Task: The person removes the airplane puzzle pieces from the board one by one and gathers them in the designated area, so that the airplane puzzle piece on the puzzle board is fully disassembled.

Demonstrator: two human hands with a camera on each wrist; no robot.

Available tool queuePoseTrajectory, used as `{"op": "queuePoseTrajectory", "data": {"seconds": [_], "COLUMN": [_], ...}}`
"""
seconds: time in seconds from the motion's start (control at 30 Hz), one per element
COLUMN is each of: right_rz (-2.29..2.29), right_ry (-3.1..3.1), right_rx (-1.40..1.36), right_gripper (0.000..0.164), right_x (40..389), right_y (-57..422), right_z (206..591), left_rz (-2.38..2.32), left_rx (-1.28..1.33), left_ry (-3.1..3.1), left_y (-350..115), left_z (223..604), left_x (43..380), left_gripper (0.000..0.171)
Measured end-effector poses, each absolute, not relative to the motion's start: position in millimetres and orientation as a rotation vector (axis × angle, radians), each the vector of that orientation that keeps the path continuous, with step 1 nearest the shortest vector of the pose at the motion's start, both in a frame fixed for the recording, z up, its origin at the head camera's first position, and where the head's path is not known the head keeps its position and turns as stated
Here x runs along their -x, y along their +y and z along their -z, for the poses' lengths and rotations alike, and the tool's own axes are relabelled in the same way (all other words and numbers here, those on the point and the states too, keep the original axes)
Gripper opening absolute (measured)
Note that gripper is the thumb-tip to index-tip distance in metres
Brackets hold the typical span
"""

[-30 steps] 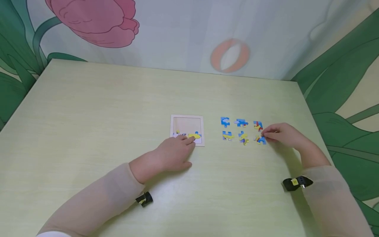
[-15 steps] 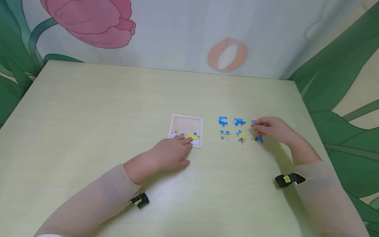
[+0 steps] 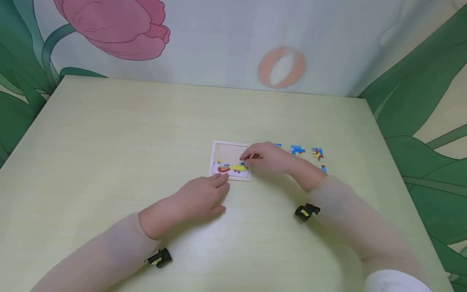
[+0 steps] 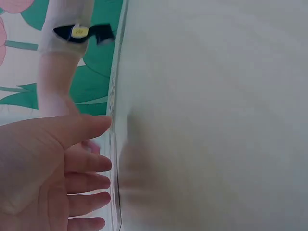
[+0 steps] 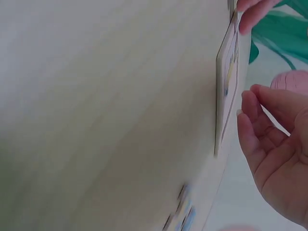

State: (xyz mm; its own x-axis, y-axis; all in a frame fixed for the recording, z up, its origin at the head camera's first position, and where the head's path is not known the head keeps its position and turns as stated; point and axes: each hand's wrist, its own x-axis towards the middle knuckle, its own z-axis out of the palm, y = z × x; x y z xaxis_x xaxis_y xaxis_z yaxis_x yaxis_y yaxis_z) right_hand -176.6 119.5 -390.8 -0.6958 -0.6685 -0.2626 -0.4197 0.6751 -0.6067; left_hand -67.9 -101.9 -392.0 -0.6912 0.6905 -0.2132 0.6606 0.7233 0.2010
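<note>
My left hand lies with fingers extended at the front edge of a small jigsaw puzzle frame. Inside the frame, along its front side, are puzzle pieces with a red boat-like shape and a yellow shape. Over the frame's right side is my right hand, its fingers loosely bent. In the right wrist view, thumb and index fingertips come close together, with no piece showing between them. Fingers of the left hand are straight in the left wrist view.
To the right of the frame, loose blue and yellow puzzle pieces lie in rows, among them a back middle piece and a back right piece. The right hand and forearm hide others. A pale tabletop reaches back to a flower-painted wall.
My right hand has moved left from the loose pieces to the frame's right side. My left hand has drawn back slightly, uncovering more of the pieces in the frame.
</note>
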Motion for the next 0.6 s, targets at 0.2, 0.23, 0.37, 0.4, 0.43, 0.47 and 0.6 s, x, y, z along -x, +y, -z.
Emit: {"op": "queuePoseTrajectory", "data": {"seconds": [0.2, 0.23, 0.37, 0.4, 0.43, 0.47, 0.6], "right_rz": [0.662, 0.639, 0.603, 0.611, 0.621, 0.636, 0.675], "right_ry": [2.387, 2.385, 2.370, 2.362, 2.352, 2.340, 2.295], "right_rx": [0.877, 0.885, 0.895, 0.890, 0.886, 0.878, 0.873], "right_gripper": [0.029, 0.030, 0.030, 0.030, 0.029, 0.029, 0.026], "right_x": [184, 185, 185, 185, 185, 185, 185], "right_y": [74, 69, 59, 58, 58, 57, 56], "right_z": [395, 397, 400, 401, 401, 401, 400], "left_rz": [-0.098, -0.089, -0.057, -0.053, -0.057, -0.061, -0.066], "left_rx": [-1.085, -1.084, -1.057, -1.047, -1.037, -1.029, -1.006], "left_ry": [2.691, 2.691, 2.672, 2.667, 2.662, 2.656, 2.633], "left_y": [-94, -93, -87, -86, -85, -84, -82], "left_z": [396, 395, 392, 390, 389, 387, 383], "left_x": [64, 64, 66, 66, 67, 68, 70], "left_gripper": [0.060, 0.060, 0.062, 0.061, 0.060, 0.058, 0.055]}}
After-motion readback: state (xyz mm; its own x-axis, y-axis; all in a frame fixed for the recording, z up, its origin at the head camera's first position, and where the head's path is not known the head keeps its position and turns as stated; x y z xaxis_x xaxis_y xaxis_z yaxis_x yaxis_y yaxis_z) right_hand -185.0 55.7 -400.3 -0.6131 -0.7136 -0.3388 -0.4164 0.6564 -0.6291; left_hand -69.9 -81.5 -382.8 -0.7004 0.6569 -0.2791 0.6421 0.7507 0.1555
